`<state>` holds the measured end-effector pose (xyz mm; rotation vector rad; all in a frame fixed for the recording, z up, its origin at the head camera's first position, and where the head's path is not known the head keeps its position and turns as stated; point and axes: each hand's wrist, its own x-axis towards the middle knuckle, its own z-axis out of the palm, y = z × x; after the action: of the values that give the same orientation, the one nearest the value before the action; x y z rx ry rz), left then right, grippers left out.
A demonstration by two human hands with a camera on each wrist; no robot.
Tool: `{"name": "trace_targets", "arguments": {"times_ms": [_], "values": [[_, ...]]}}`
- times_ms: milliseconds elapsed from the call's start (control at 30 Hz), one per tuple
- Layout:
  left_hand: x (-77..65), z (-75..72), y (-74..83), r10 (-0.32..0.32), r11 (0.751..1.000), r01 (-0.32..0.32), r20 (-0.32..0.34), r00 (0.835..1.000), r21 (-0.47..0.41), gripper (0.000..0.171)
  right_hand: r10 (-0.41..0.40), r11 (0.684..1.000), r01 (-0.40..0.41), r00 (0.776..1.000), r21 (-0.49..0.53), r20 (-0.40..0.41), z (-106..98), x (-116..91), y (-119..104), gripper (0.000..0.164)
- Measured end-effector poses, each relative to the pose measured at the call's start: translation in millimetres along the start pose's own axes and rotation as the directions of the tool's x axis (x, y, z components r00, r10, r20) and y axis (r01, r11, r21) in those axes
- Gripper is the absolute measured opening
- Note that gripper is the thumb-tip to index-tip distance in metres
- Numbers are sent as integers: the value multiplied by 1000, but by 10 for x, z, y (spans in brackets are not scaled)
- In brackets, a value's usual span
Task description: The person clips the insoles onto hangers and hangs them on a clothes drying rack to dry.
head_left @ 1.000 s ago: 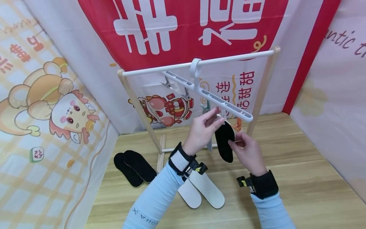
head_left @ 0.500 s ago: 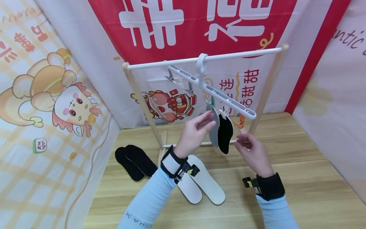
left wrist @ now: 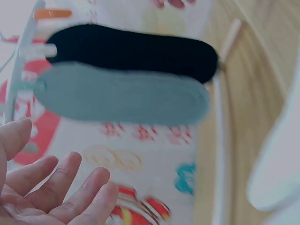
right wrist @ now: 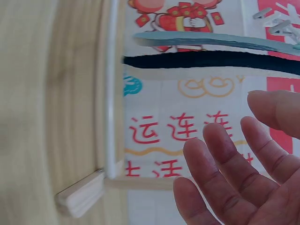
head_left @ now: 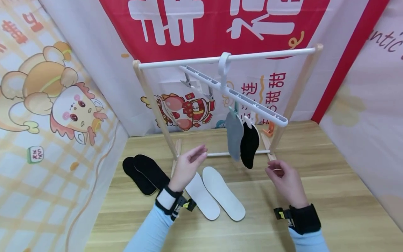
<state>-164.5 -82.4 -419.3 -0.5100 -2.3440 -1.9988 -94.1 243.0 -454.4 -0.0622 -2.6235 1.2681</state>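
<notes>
While the black insole (head_left: pixel 249 146) hangs, fingers (right wrist: pixel 221 144) flank it, apart.

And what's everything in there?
Rack: 1, white and wood, back
Hanger: 1, pale grey, on rack
Clips: several, mixed colours, on hanger
Grey sole: 1, grey, clipped under hanger
Hung black sole: 1, black, under hanger
Black pair: 2, black, left, overlapping
White pair: 2, white, front middle
Surface: 1, tan, underneath
Walls: 3, printed multicolour, around
Sleeves: 2, pale blue, near edge
Wristbands with cameras: 2, mostly black, by sleeves
Left grip: 1, bare, left of centre
Right grip: 1, bare, right of centre
</notes>
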Motion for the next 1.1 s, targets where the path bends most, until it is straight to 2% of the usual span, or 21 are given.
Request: {"name": "trace_targets", "arguments": {"times_ms": [133, 233, 367, 467, 600, 733, 933, 1100], "values": [[-174, -220, -239, -63, 998, 65, -71, 995, 17, 43, 15, 999, -15, 1000, -33, 11, 27, -71, 89, 21], [-294, -375, -380, -106, 994, 109, -129, 986, 13, 41, 32, 999, -31, 999, -36, 33, 37, -121, 147, 23], [-440, -552, -491, -143, 989, 146, -196, 970, 4, 39, 57, 998, -55, 997, -45, 58, 40, -179, 230, 26], [-549, -643, -525, -164, 985, 171, -222, 961, 11, 38, 55, 997, -51, 997, -63, 50, 48, -209, 274, 24], [-713, -689, -548, -196, 978, 208, -237, 952, 25, 37, 49, 996, -45, 998, -79, 45, 98, -231, 284, 21], [-899, -677, -580, -216, 971, 234, -225, 950, 56, 38, 59, 995, -52, 995, -84, 86, 212, -250, 241, 21], [-1166, -672, -641, -221, 959, 255, -237, 946, 122, 39, 20, 997, -8, 989, -82, 144, 470, -283, 127, 20], [-1325, -676, -676, -225, 948, 271, -249, 942, 166, 41, -25, 996, 40, 984, -85, 178, 703, -280, 29, 18]]}}
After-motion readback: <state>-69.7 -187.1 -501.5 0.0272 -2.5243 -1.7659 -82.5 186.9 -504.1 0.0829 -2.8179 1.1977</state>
